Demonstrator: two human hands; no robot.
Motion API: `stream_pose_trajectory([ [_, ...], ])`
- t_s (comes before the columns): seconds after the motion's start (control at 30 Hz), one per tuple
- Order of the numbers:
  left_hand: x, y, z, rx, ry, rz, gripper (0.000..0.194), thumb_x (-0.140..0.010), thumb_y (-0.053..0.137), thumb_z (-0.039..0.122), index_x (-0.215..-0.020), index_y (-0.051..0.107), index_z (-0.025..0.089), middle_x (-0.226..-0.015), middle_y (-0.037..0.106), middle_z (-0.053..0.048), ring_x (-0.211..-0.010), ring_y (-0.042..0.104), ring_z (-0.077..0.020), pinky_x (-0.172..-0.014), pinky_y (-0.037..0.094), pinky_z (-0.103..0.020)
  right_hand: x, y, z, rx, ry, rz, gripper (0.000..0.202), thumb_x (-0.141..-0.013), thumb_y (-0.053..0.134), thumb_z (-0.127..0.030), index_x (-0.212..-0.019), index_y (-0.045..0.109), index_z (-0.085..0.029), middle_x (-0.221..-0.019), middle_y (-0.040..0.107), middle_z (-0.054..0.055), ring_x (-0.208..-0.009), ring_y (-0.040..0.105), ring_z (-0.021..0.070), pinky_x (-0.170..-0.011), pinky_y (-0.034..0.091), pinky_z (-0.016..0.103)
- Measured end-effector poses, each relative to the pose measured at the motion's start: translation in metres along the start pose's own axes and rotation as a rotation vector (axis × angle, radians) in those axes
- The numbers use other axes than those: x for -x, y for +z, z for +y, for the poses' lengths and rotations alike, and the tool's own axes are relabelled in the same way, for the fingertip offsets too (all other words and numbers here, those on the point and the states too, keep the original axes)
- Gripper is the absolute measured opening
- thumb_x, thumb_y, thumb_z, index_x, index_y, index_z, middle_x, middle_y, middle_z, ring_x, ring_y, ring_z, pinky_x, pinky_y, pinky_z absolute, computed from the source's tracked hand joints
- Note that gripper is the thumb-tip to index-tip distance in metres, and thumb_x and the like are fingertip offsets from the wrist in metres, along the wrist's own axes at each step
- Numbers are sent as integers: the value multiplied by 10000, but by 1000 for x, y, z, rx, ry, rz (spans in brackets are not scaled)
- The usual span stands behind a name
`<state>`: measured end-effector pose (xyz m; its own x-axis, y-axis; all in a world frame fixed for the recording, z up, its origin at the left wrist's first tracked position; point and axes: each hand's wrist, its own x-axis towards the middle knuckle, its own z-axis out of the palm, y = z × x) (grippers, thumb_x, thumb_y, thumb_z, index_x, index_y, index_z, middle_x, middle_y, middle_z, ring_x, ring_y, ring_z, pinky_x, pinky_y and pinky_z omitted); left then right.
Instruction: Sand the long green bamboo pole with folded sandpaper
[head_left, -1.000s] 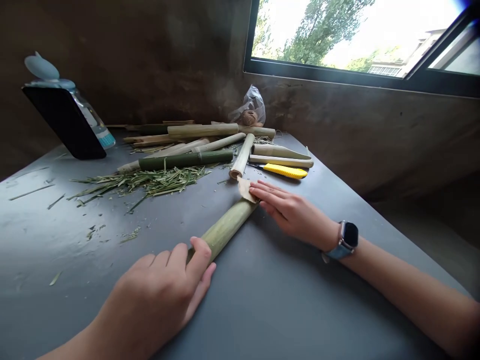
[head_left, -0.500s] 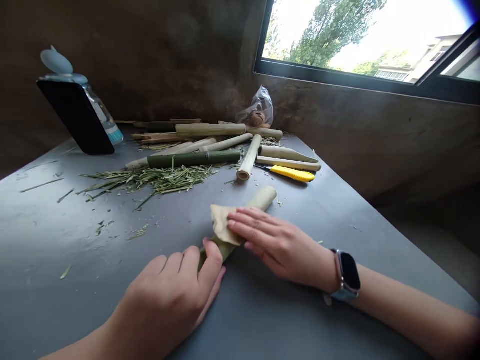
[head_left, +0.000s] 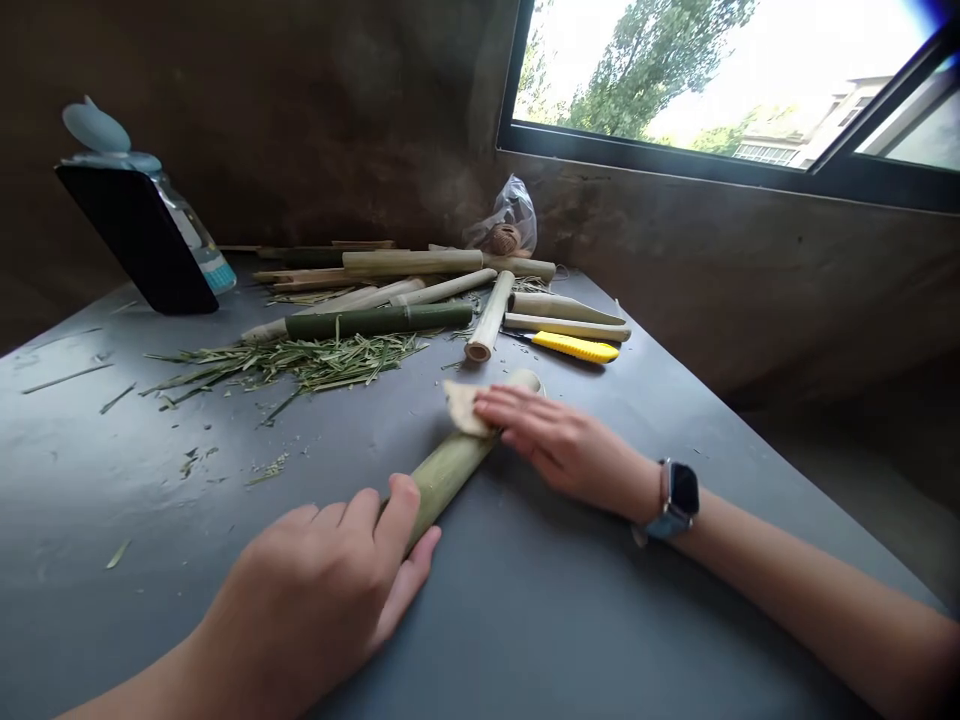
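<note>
Bamboo piece [head_left: 457, 458] lies diagonally on grey bench [head_left: 600, 620], pinned near end by left hand [head_left: 330, 580], fingers curled over it to stop rolling. Right hand [head_left: 559, 445] presses tan sandpaper scrap [head_left: 463, 407] flat onto far end, fingers extended. Yellow knife [head_left: 574, 346], cut stalks [head_left: 375, 320], green shavings [head_left: 300, 362] lie beyond.

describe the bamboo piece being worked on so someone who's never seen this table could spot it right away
On the grey table, look nearer than the pile of bamboo sticks under the window. The bamboo piece lies alone and diagonal, the left hand on its near end and the right hand pressing a tan sheet onto its far end. It is the only stick under hands.
</note>
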<state>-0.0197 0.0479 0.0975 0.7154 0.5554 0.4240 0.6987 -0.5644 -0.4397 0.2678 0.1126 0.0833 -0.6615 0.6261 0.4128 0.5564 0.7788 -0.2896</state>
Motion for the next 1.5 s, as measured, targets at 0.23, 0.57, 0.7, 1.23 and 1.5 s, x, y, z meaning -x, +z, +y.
stream_pose_trajectory([
  [0.23, -3, 1, -4, 133, -78, -59, 479, -1064, 305, 315, -986, 735, 118, -542, 663, -24, -368, 608, -233, -364, 432, -364, 2, -2, 8, -72, 17, -26, 468, -1113, 421, -221, -1570, 520, -199, -1621, 522, 99, -1570, 390, 240, -1292, 403, 474],
  [0.57, 5, 0, -5, 67, -10, -53, 448, -1066, 368, 377, -1115, 704, 85, -622, 666, -61, -493, 623, -244, -489, 401, -381, 4, -2, 33, -10, 174, 79, 434, -1115, 412, -248, -1503, 591, -175, -1581, 567, 114, -1545, 437, 258, -1284, 407, 501],
  [0.7, 10, -4, 0, -44, 67, -1, 411, -1045, 457, 376, -1289, 607, 81, -843, 682, -81, -586, 616, -245, -515, 378, -389, 4, -1, 28, 17, 185, 86, 428, -1116, 409, -252, -1490, 600, -169, -1568, 583, 111, -1533, 456, 246, -1287, 403, 472],
  [1.23, -4, 7, -10, -46, 28, 2, 442, -1070, 357, 344, -1085, 672, 33, -723, 672, -104, -545, 654, -267, -478, 410, -370, 5, 1, 36, 109, 221, 126, 427, -1118, 412, -257, -1491, 595, -159, -1591, 549, 138, -1537, 442, 277, -1289, 387, 516],
  [1.5, -1, 20, -20, 389, -131, -331, 394, -1079, 285, 471, -789, 462, 271, -518, 595, 40, -416, 624, -268, -449, 282, -358, 0, 4, 13, 36, -23, 9, 454, -1103, 422, -173, -1539, 547, -159, -1602, 542, 128, -1554, 416, 246, -1283, 415, 461],
])
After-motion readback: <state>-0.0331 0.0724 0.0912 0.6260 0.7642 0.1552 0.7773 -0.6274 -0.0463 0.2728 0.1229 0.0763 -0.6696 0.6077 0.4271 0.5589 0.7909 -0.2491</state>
